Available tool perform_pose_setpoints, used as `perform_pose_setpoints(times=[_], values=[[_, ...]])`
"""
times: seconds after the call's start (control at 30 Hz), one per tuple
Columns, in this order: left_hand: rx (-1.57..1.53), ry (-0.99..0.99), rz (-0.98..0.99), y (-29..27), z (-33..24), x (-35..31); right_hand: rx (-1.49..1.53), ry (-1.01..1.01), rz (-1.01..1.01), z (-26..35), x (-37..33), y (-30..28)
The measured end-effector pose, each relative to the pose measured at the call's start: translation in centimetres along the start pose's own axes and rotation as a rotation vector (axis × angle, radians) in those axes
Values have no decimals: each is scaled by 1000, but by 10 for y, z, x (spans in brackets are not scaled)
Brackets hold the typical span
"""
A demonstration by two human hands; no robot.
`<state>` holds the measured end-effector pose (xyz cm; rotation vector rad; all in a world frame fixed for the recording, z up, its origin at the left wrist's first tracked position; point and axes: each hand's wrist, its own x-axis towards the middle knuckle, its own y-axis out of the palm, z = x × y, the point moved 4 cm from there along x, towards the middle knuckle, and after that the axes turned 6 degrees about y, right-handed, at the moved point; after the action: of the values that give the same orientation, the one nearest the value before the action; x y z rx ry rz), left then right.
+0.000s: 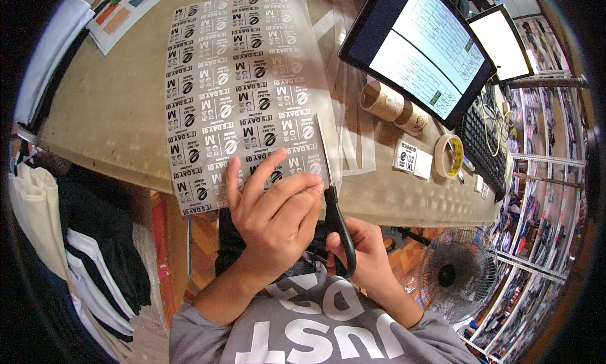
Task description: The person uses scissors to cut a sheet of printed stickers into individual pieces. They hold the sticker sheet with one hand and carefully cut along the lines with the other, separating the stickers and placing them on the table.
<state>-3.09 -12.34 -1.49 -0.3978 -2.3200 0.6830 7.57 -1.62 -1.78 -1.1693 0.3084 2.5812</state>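
We note the right hand (371, 255) gripping black-handled scissors (332, 206) at the right edge of the printed clear sheet (218, 102), which lies mostly on the table (113, 118), while the left hand (278, 212) rests on it, two fingers spread, whether pinching we cannot tell.

The sheet (245, 93) looks like smooth, glossy plastic.

Sheet (218, 102) on table (120, 105), left of monitor (432, 45)
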Motion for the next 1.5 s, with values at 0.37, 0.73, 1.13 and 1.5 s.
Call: perform_pose_setpoints(times=[0.37, 0.73, 1.13, 1.5], values=[[-57, -3, -10, -4, 2, 0, -7, -37, -15, 20, 14, 3], [-113, -26, 32, -9, 4, 1, -19, -124, -19, 38, 26, 7], [-145, -40, 28, -11, 5, 0, -116, -173, -49, 59, 41, 9], [-195, -56, 31, -16, 7, 0, -123, -184, -84, 81, 55, 12]])
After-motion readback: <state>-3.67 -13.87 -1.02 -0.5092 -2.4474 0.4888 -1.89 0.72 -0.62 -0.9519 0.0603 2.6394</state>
